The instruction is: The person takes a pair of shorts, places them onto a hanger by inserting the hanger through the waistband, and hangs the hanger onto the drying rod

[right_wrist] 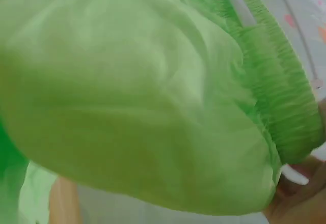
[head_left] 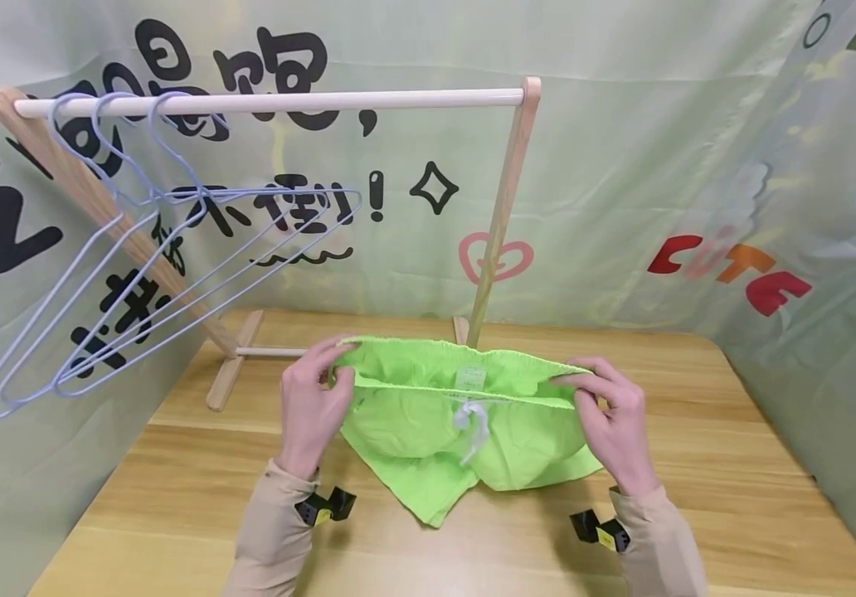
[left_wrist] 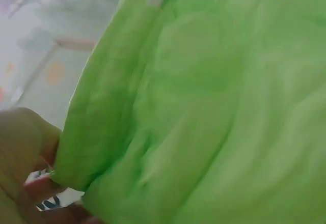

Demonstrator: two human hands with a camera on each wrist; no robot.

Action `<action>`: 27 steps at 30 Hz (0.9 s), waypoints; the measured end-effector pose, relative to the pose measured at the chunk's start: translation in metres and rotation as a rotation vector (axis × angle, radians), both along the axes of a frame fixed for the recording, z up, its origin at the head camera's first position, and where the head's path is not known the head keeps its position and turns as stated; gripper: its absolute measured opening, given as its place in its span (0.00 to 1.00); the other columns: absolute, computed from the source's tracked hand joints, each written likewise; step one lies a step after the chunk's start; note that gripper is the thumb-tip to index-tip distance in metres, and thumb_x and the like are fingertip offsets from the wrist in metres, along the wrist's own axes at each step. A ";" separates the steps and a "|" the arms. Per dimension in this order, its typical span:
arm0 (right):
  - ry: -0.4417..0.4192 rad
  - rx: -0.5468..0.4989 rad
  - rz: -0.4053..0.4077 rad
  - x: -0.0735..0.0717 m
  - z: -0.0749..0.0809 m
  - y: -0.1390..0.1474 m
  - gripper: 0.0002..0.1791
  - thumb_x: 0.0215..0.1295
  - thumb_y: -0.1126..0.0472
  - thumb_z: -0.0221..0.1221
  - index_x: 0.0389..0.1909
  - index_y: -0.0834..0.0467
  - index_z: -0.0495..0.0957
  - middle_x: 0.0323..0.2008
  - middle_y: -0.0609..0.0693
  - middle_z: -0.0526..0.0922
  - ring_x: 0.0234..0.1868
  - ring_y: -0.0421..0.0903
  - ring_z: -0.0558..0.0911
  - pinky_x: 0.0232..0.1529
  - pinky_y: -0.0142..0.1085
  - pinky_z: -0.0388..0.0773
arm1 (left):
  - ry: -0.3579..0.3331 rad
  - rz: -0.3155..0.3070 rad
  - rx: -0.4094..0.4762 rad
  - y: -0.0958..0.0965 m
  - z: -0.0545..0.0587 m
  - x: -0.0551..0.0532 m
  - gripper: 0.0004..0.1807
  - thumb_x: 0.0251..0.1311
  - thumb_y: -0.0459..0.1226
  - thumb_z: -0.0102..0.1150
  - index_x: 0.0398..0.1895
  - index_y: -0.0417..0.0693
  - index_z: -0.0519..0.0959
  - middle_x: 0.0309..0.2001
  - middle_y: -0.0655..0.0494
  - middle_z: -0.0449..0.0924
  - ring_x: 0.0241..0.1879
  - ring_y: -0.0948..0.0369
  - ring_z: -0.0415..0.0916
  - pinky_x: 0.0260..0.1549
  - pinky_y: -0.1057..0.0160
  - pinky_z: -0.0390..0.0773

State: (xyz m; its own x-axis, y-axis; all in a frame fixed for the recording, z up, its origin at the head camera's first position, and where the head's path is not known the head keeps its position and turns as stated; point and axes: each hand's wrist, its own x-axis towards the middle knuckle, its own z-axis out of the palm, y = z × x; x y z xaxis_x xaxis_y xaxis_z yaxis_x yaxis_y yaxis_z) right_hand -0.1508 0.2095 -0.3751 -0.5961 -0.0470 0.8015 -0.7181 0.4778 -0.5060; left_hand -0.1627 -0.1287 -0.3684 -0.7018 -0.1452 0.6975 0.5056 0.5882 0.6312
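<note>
Shorts, bright green, one pair (head_left: 406,427): held on the near side of the clothes rack (head_left: 398,101), in front of and below its right post. White drawstring (head_left: 482,423) at the front; pale label (head_left: 470,378) inside the back. The waistband, its long axis, is spread side to side, roughly parallel to the rack's bar, mouth upward. Contact of the hems with the table (head_left: 697,431) cannot be told.

Left hand (head_left: 313,406): left end of the waistband gripped between curled fingers and thumb.

Right hand (head_left: 615,414): right end gripped likewise; the shorts are thus stretched directly between both.

Wire hangers, blue-violet, three (head_left: 196,196): hung together at the left end of the rack's bar, apart from the shorts; the left hand is the nearer.
</note>
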 end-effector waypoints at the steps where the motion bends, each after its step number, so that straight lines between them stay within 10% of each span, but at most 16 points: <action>1: -0.023 0.023 -0.041 -0.001 -0.001 0.001 0.23 0.52 0.86 0.47 0.29 0.64 0.87 0.37 0.60 0.86 0.18 0.29 0.61 0.15 0.23 0.54 | -0.061 0.035 -0.038 -0.001 -0.004 -0.002 0.20 0.49 0.19 0.53 0.41 0.39 0.88 0.46 0.41 0.88 0.13 0.73 0.55 0.13 0.76 0.59; 8: -0.187 0.112 -0.124 -0.003 -0.006 -0.001 0.22 0.50 0.82 0.48 0.33 0.62 0.88 0.40 0.60 0.87 0.16 0.29 0.58 0.11 0.26 0.54 | -0.395 0.167 -0.254 -0.004 -0.018 -0.009 0.12 0.56 0.32 0.58 0.35 0.49 0.90 0.33 0.47 0.90 0.10 0.68 0.54 0.11 0.69 0.54; 14: -0.234 0.094 -0.064 -0.002 -0.007 -0.005 0.25 0.50 0.83 0.48 0.38 0.58 0.88 0.42 0.54 0.86 0.16 0.29 0.54 0.14 0.27 0.53 | -0.526 0.069 -0.355 -0.009 -0.016 -0.006 0.12 0.57 0.36 0.58 0.38 0.56 0.89 0.35 0.55 0.89 0.15 0.63 0.59 0.13 0.67 0.56; 21: -0.203 0.037 0.009 0.000 -0.006 -0.012 0.26 0.48 0.84 0.50 0.39 0.58 0.87 0.46 0.56 0.84 0.16 0.29 0.57 0.14 0.26 0.55 | -0.224 -0.097 -0.223 -0.021 -0.002 0.000 0.14 0.58 0.27 0.60 0.44 0.48 0.87 0.55 0.49 0.86 0.56 0.47 0.80 0.53 0.43 0.77; 27: -0.201 0.033 0.009 0.000 -0.007 -0.011 0.25 0.48 0.84 0.51 0.40 0.61 0.86 0.48 0.60 0.82 0.16 0.30 0.58 0.14 0.26 0.57 | 0.147 0.011 -0.084 -0.036 0.011 0.001 0.20 0.53 0.19 0.58 0.49 0.37 0.83 0.56 0.39 0.82 0.58 0.42 0.75 0.65 0.45 0.68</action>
